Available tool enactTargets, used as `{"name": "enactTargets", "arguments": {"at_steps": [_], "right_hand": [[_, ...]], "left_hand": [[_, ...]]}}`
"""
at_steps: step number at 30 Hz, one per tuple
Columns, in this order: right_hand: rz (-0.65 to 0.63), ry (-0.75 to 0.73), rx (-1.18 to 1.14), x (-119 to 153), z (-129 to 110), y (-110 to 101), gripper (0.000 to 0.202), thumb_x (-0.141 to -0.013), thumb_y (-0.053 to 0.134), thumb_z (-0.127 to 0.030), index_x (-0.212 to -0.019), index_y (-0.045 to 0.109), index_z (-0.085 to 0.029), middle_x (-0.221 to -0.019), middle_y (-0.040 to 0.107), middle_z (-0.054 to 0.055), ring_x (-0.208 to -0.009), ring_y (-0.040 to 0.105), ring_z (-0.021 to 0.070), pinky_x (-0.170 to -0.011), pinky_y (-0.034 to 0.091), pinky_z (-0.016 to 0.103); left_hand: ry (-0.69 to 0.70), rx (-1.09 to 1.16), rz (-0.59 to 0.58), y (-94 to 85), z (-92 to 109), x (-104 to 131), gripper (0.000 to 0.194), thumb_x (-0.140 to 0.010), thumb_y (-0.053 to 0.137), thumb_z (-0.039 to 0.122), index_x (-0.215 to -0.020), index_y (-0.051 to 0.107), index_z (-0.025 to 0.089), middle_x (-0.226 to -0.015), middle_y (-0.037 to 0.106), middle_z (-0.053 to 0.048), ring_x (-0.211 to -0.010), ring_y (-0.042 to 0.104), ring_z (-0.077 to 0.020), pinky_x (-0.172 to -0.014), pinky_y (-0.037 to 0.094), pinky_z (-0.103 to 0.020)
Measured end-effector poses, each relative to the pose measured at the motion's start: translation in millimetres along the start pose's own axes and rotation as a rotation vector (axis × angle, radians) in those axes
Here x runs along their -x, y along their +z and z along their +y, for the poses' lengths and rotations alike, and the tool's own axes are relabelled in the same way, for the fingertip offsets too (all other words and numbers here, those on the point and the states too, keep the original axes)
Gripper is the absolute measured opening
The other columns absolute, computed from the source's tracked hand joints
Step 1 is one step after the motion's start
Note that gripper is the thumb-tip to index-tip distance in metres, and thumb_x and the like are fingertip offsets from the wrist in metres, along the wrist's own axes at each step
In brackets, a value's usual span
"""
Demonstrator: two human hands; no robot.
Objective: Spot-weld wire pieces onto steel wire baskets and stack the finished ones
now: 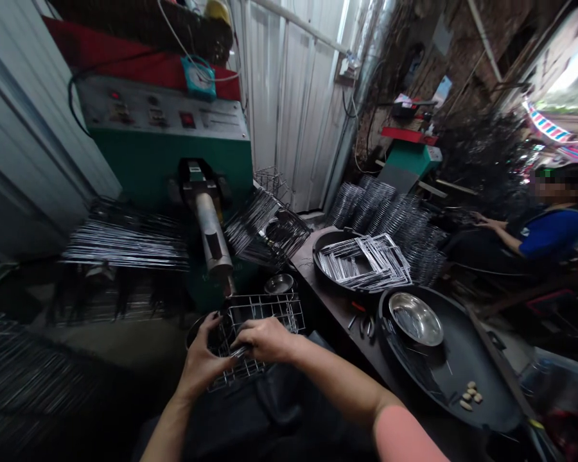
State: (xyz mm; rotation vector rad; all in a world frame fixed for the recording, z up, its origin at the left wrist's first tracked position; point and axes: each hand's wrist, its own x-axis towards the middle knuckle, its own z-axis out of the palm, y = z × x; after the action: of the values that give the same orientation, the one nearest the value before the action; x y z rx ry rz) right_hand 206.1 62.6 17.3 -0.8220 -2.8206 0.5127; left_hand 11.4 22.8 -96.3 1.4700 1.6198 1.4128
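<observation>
A wire basket (282, 308) of crossed metal rods sits in front of me, below the metal electrode arm (212, 234) of a green machine. My left hand (203, 362) grips the basket's left side, with fingers at its upper edge and thumb reaching inward. Over the middle of the basket, my right hand (266, 340) is closed in a pinch. A small shiny metal piece (241, 351) shows at its fingertips; its exact shape is too blurred to tell. The electrode tip is close to the basket's back edge. My hands cover part of the grid.
Stacked wire frames (125, 240) lie left of the arm, with more wire panels (270, 228) to its right. Rectangular frames (366, 260) fill a black pan. A large tray (476, 359) holds a steel bowl (415, 319). Pliers (366, 326) lie nearby. Another person (553, 231) sits at right.
</observation>
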Motion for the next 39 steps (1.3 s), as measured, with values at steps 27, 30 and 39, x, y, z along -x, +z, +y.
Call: {"name": "enactTargets", "arguments": {"at_steps": [27, 30, 39], "right_hand": [[-0.071, 0.051, 0.123, -23.3, 3.4, -20.3, 0.019, -0.089, 0.067, -0.026, -0.107, 0.073, -0.026, -0.112, 0.073, 0.000, -0.098, 0.068, 0.0160, -0.063, 0.044, 0.021], [-0.064, 0.042, 0.120, -23.1, 2.2, -20.5, 0.017, -0.089, 0.067, -0.027, -0.105, 0.074, -0.026, -0.112, 0.072, -0.001, -0.097, 0.067, 0.0153, -0.063, 0.044, 0.021], [-0.067, 0.045, 0.173, -20.7, 3.5, -24.3, 0.020, -0.089, 0.066, -0.026, -0.108, 0.071, -0.026, -0.114, 0.072, 0.000, -0.101, 0.069, 0.0170, -0.064, 0.044, 0.024]], "left_hand": [[-0.064, 0.257, 0.049, 19.6, -1.1, -20.7, 0.094, -0.044, 0.092, 0.053, -0.123, 0.055, 0.019, -0.141, 0.054, -0.020, -0.132, 0.051, -0.0407, -0.115, 0.038, -0.058], [-0.043, 0.285, 0.034, 20.8, -4.8, -21.1, 0.088, -0.044, 0.091, 0.054, -0.119, 0.059, 0.020, -0.137, 0.058, -0.018, -0.129, 0.054, -0.0406, -0.113, 0.041, -0.057], [-0.097, 0.207, 0.097, 22.8, -11.6, -19.5, 0.095, -0.041, 0.091, 0.059, -0.123, 0.059, 0.021, -0.139, 0.057, -0.016, -0.133, 0.050, -0.0387, -0.115, 0.037, -0.057]]}}
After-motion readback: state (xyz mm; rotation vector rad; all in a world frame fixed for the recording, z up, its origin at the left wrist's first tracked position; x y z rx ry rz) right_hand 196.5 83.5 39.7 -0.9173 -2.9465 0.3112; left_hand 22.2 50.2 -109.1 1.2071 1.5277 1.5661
